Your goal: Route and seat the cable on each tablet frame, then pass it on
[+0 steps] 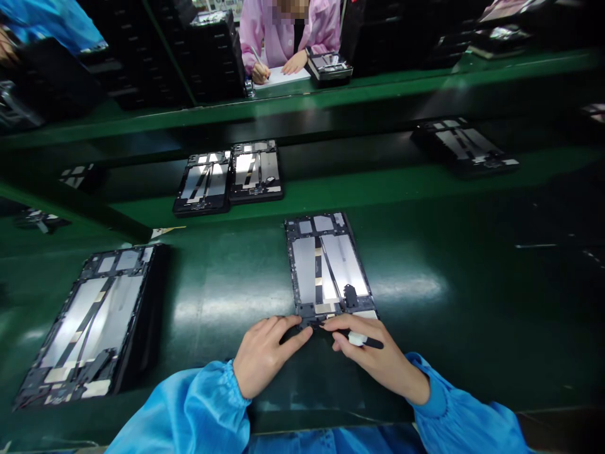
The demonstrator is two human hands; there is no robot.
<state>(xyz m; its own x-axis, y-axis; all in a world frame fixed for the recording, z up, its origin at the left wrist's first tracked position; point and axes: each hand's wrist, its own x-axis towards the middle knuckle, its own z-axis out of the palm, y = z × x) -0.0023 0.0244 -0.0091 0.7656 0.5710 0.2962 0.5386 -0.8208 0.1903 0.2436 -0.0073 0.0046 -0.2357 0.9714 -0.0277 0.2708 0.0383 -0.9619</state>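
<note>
An opened tablet [305, 265] lies on the green bench in front of me, with silver plates, dark ribbon cables and a black frame showing. My left hand [265, 350] presses thumb and index finger on its lower left edge; what lies under the fingertips is hidden. Between the fingers of my right hand [378, 353] is a slim black tool with a white band [358, 339]. Its tip points at the tablet's bottom edge, close to my left thumb. A small black piece [350, 295] rests on the tablet's lower right part.
To the left, another opened tablet [94, 309] lies on a dark block. Behind are two more tablets [205, 180] side by side, and another tablet [466, 144] at right. A green post [94, 211] slants across the left. Across the bench, a person in pink [288, 38] writes on paper.
</note>
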